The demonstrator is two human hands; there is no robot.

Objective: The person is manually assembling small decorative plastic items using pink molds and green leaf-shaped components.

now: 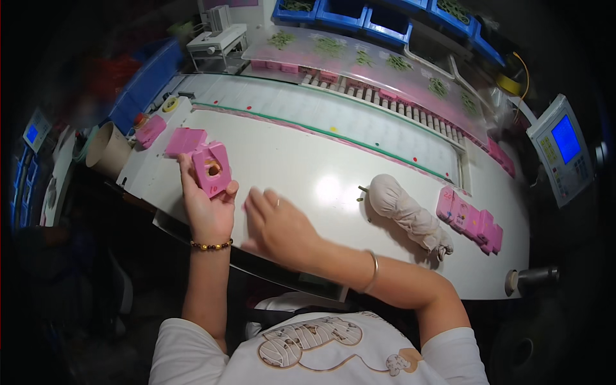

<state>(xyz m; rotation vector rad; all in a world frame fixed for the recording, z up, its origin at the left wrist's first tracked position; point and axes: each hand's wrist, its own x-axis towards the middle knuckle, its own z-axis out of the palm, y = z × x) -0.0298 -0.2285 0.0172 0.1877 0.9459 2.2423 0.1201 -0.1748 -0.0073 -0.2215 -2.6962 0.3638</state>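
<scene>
Head view, only one. Left hand (206, 206) is raised over the near-left part of the white tabletop (308, 173), fingers and thumb closed around a pink block (212, 168) with a round hole in its face; block is tilted and held clear of the surface. Beaded bracelet (211, 245) on that wrist.

Right hand (277, 226) sits just right of the left one, low over the tabletop, fingers stretched forward and loosely together, holding nothing visible; fingertips are motion-blurred, so contact with the surface can't be told. Metal bangle (372, 273) on the right forearm.

Two more pink blocks (185, 140) lie flat on the tabletop just beyond the held block, left-far of it. Another pink piece (150, 131) lies further left, beside a cardboard tube (108, 150) at the tabletop's left edge. A small tape roll (170, 104) is far-left.

Right of centre: a whitish cloth bundle (410, 215) tied in lumps, lying diagonally on the tabletop, well apart from both hands. Just right of it, a row of pink blocks (470, 220) stands packed side by side.

Far side: a ribbed white strip with coloured dots, then a line of pink and white pieces under a clear sheet. Blue bins (359, 16) along the far edge. Control panel with blue screen (562, 147) at far right. A white machine (217, 43) far-left.
</scene>
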